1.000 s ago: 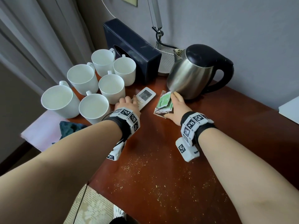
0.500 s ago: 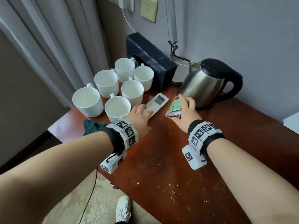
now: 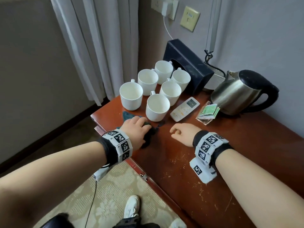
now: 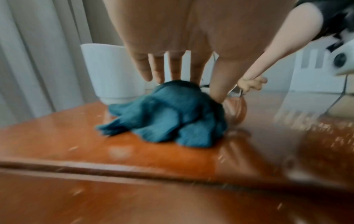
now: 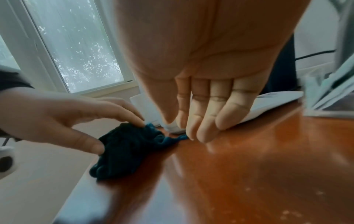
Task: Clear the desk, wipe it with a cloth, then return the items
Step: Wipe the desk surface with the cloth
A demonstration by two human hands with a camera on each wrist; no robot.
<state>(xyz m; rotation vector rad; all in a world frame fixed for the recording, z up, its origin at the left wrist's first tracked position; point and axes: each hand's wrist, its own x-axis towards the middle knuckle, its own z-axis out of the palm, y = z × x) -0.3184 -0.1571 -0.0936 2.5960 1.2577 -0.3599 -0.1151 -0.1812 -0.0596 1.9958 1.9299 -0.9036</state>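
Observation:
A crumpled dark teal cloth [image 3: 148, 134] [image 4: 168, 115] [image 5: 126, 145] lies at the front left corner of the reddish wooden desk [image 3: 213, 153]. My left hand [image 3: 139, 125] [image 4: 184, 84] sits over it, with the fingers on top and the thumb at its side, pinching the bunch. To its right, my right hand [image 3: 176, 130] [image 5: 189, 128] has loosely curled fingers and holds nothing. Its fingertips are at the desk surface, close to the cloth's tip. Pale crumbs [image 3: 189, 162] are scattered over the desk in front of my hands.
Behind my hands stand several white mugs [image 3: 158, 106], a white remote [image 3: 185, 108], a clear holder of green packets [image 3: 208, 112], a steel kettle [image 3: 238, 92] and a dark tissue box [image 3: 185, 63]. The desk's left edge [image 3: 98, 119] is beside the cloth. Curtains hang at the left.
My left hand has left the remote and come back left onto the cloth. My right hand has let go of the packet holder and drawn back toward me.

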